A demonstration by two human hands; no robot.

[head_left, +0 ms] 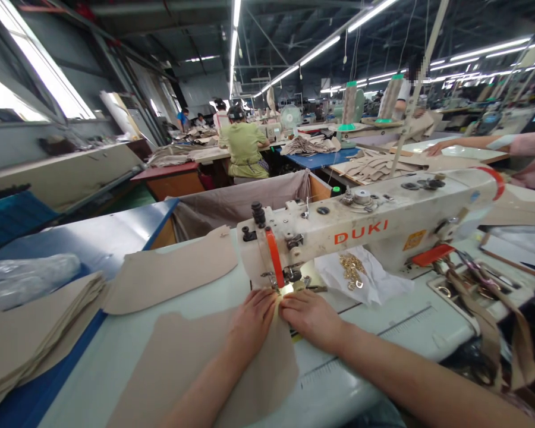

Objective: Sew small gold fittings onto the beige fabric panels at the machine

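A beige fabric piece (182, 351) lies on the pale green machine table, its upper right edge at the needle area of a white sewing machine (365, 226). My left hand (254, 315) presses on this fabric just left of the needle, fingers together. Close by on the right, my right hand (312, 315) has its fingertips pinched at the fabric edge, thumb hidden. The fingertips of both hands nearly meet below the lit presser foot. Another beige piece (173, 270) rests behind, left of the machine head.
Gold metal rings (352, 270) lie on white paper (383, 285) beneath the machine arm. Stacked beige pieces (31, 339) are at the left. Brown straps (490, 321) and scissors lie at the right. A co-worker's arm (472, 142) reaches in from the right.
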